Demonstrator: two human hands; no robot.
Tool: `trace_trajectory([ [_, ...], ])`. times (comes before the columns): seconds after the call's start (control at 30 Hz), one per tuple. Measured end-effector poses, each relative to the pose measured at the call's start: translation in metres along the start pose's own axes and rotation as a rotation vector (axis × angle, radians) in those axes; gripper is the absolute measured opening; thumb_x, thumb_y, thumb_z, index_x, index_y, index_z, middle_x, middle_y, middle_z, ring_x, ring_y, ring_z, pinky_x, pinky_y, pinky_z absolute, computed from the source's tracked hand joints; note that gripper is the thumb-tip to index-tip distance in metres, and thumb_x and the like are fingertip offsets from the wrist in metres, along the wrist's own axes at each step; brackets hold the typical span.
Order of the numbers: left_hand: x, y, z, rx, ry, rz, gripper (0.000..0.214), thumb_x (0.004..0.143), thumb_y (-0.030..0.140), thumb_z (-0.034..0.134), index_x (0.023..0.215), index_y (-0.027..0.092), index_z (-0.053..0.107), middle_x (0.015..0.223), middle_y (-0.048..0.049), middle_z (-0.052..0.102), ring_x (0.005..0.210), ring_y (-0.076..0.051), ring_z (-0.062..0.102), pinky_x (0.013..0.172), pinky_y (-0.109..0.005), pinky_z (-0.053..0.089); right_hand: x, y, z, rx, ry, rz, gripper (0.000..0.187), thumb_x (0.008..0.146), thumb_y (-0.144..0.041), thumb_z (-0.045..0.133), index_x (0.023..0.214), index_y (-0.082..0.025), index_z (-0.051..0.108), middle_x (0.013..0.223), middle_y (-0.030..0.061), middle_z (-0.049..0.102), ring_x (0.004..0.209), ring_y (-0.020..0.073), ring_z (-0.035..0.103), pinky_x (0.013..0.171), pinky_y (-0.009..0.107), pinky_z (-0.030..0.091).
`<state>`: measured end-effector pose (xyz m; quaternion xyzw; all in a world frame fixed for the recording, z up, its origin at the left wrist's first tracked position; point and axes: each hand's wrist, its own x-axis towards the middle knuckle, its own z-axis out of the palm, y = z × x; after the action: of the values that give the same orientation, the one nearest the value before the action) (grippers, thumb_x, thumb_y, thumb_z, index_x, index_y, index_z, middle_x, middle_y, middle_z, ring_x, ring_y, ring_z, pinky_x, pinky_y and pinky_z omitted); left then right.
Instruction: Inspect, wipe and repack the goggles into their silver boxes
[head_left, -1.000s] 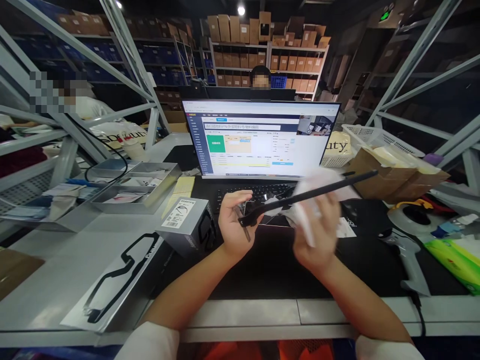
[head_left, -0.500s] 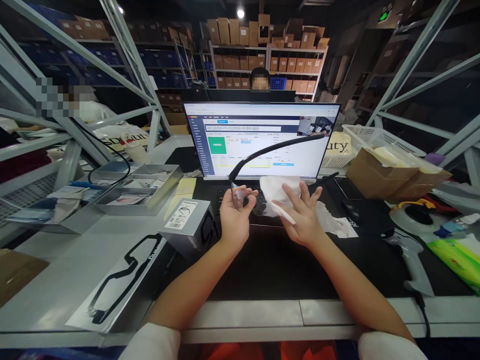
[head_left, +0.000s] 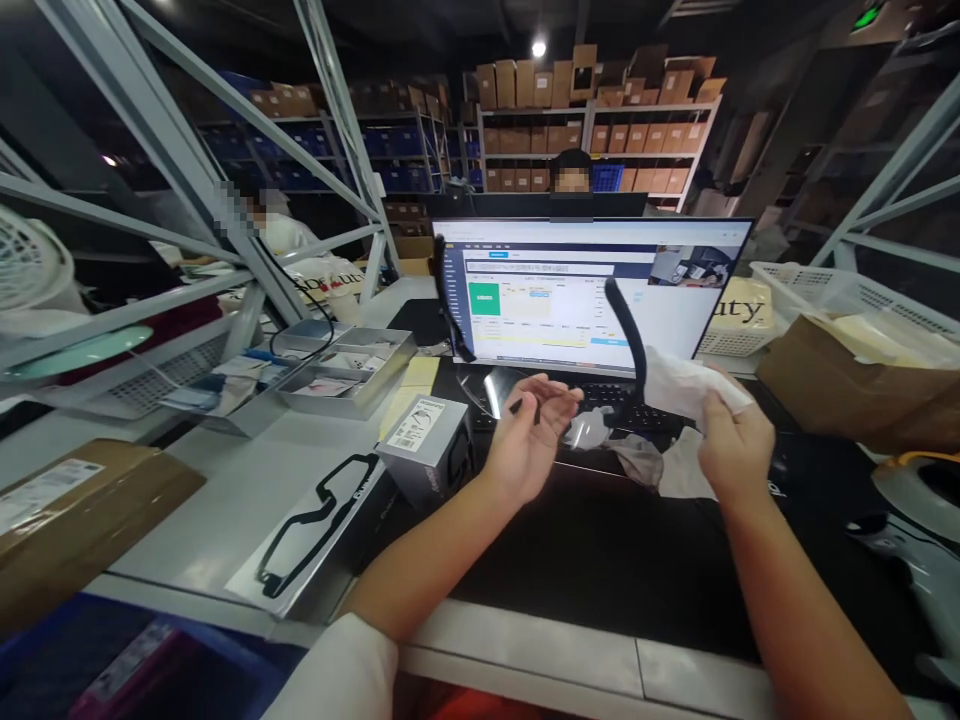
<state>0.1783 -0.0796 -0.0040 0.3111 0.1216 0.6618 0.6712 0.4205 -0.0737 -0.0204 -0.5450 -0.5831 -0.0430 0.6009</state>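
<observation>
Holding glasses (head_left: pixel 637 352) before a lit monitor (head_left: pixel 551 315), the left hand (head_left: pixel 531 440) curls part-closed about the front of the frame; the right hand (head_left: pixel 737 447) pinches a white tissue (head_left: pixel 681 384) beside one temple. A grey box (head_left: pixel 421 452) stands on the tabletop (head_left: pixel 199 520).

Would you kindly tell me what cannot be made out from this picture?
In the head view:
- Glasses: the middle is hidden by the left hand.
- White wipe: partly covered by the right hand.
- Grey box: its label's fine print is too small to read.
- Brown parcel: cut off by the left edge.
</observation>
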Motion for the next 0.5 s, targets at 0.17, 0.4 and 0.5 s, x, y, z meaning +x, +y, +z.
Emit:
trace_trajectory([
  [0.17, -0.011, 0.003, 0.007, -0.094, 0.032, -0.265, 0.032, 0.08, 0.048, 0.077, 0.096, 0.023, 0.067, 0.093, 0.0008, 0.073, 0.098, -0.018, 0.072, 0.095, -0.035, 0.054, 0.009, 0.009, -0.012, -0.087, 0.07, 0.109, 0.046, 0.087, -0.04, 0.052, 0.114, -0.009, 0.073, 0.107, 0.017, 0.071, 0.102, 0.0301, 0.066, 0.093, 0.04, 0.048],
  [0.4, -0.012, -0.001, 0.005, -0.031, 0.016, -0.269, 0.035, 0.08, 0.051, 0.076, 0.099, 0.024, 0.066, 0.098, -0.0017, 0.074, 0.103, -0.022, 0.072, 0.102, -0.043, 0.052, 0.008, 0.004, -0.015, -0.104, 0.067, 0.038, 0.041, 0.087, -0.036, 0.052, 0.11, -0.011, 0.075, 0.101, 0.0157, 0.073, 0.098, 0.0301, 0.068, 0.089, 0.039, 0.049],
  [0.5, -0.013, -0.004, 0.002, -0.014, -0.064, -0.243, 0.041, 0.074, 0.051, 0.081, 0.103, 0.025, 0.066, 0.1, -0.0013, 0.073, 0.102, -0.022, 0.072, 0.102, -0.042, 0.052, 0.006, 0.004, -0.014, -0.091, 0.065, 0.081, 0.042, 0.087, -0.036, 0.054, 0.114, -0.012, 0.075, 0.103, 0.0155, 0.073, 0.098, 0.0299, 0.069, 0.086, 0.038, 0.049],
])
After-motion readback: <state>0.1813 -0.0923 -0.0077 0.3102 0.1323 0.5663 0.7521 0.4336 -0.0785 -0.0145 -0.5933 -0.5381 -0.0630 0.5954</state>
